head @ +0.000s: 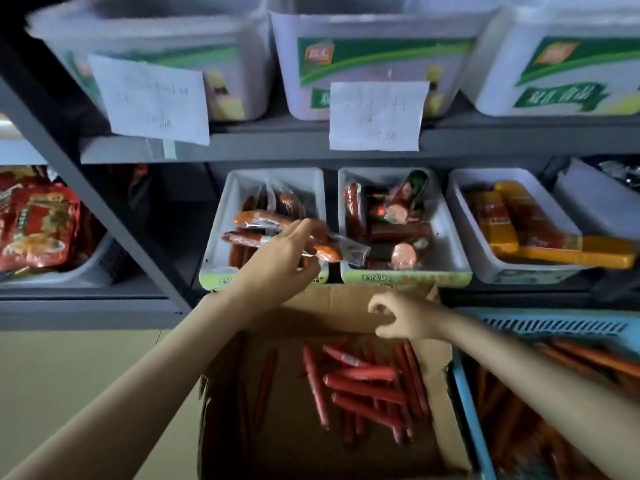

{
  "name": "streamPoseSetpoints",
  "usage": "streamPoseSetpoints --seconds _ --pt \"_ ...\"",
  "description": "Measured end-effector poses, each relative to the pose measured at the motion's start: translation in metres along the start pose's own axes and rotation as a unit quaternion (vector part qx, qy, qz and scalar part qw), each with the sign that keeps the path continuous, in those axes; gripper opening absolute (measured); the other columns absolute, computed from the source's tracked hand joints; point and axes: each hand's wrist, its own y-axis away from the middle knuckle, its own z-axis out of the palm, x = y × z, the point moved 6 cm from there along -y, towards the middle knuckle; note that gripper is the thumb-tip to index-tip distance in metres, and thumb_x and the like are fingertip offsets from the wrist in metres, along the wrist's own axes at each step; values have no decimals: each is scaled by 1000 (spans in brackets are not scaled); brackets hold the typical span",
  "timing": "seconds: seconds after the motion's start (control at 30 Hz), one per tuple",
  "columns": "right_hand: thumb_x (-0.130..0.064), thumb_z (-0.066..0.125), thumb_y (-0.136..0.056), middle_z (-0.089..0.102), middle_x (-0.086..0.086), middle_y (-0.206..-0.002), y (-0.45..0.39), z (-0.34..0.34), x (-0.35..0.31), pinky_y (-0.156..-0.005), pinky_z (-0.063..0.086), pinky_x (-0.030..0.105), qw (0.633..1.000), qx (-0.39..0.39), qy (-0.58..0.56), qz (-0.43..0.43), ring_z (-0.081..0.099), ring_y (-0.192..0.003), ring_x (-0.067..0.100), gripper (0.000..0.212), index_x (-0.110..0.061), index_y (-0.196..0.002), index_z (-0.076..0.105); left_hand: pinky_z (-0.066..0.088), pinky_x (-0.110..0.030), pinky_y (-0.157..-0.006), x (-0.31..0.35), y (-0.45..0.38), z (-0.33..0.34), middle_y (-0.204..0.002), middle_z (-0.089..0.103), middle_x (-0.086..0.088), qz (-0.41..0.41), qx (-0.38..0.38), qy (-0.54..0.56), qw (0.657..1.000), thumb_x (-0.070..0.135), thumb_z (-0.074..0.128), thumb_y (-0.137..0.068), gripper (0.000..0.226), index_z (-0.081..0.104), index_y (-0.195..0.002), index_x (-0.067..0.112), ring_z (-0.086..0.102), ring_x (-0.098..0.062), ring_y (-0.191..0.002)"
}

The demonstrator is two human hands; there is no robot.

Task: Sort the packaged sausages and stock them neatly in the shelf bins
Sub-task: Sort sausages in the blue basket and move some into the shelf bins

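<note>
Left hand [280,254], centre frame, pinches a clear-wrapped sausage pack [325,249] over the left white bin [216,251], probably to lay it alongside packs already there. Pack's right end overhangs the bin's rim. Right hand [398,318], fingers loosely curled and holding nothing, hovers above the cardboard box [349,299] of red sausages [363,374], lower centre. Paper labels [375,116] above: illegible. Blue crate [474,427], lower right, cut off.

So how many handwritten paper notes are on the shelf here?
2. One note hangs over the upper-left bin, the other note over the upper-middle bin. More could lie outside the frame.
</note>
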Motion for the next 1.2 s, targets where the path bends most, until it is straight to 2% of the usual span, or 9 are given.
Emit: streamPoseSetpoints --seconds 0.1,0.27,0.47,0.53,0.6,0.73,0.9,1.07,1.2 --pt "-18 65 -86 63 -4 -104 7 -66 -9 -81 47 21 989 140 -37 -19 60 -96 10 26 -16 -112 62 52 -30 -79 4 -15 -24 -112 60 -3 23 53 -3 998 5 54 -88 34 52 -121 9 58 -8 -88" --pt "-9 64 -85 68 -12 -93 59 -220 -71 -75 51 14 909 362 -127 -160 64 -86 2 18 -27 -92 64 52 -28 -64 46 -58 -103 -107 64 0 141 173 -74 972 19 39 -87 32 56 -112 9 65 -11 -80" --pt "1 61 -84 69 2 -87 43 -336 -96 -74 52 23 867 431 -151 -200 63 -76 9 16 -14 -86 66 45 -24 -68 91 -131 -201 -92 62 3 201 273 -50 939 11 44 -80 29 59 -103 7 55 -5 -69" --pt "-1 63 -82 67 8 -86 10 -361 -89 -75 51 31 890 411 -119 -155 62 -79 18 10 -9 -88 65 49 -29 -74 95 -164 -215 -93 62 4 175 242 -63 952 15 48 -84 27 61 -107 9 61 -15 -77" --pt "-19 70 -81 65 4 -84 -34 -375 -76 -72 49 34 941 333 30 -53 60 -79 19 13 -10 -85 62 48 -33 -86 82 -205 -201 -104 65 -2 85 84 -200 972 22 55 -88 29 60 -115 13 62 -24 -97" --pt "-36 72 -79 63 4 -93 -116 -361 -32 -76 50 36 966 76 233 84 59 -81 22 35 -13 -102 59 44 -32 -98 39 -234 -132 -124 59 -9 -22 -278 -339 898 34 63 -86 46 53 -123 8 55 -27 -111" --pt "-36 78 -69 64 4 -115 -164 -363 -11 -88 51 32 985 8 160 59 61 -103 22 59 -15 -121 59 18 -27 -112 28 -257 -101 -151 26 -11 60 -269 -315 908 30 75 -77 93 18 -147 9 29 -28 -136" --pt "-44 80 -63 46 1 -138 -177 -357 -2 -102 44 35 983 -17 173 63 49 -123 23 93 -19 -141 37 37 -30 -101 11 -266 -94 -139 41 -11 4 -269 -308 912 32 79 -71 84 32 -136 8 44 -29 -122" --pt "-42 78 -70 45 3 -138 -173 -361 -3 -100 45 37 973 -2 211 91 51 -119 24 91 -20 -142 27 35 -32 -105 8 -265 -95 -143 34 -11 -6 -289 -300 909 38 77 -72 92 25 -142 7 40 -29 -126"
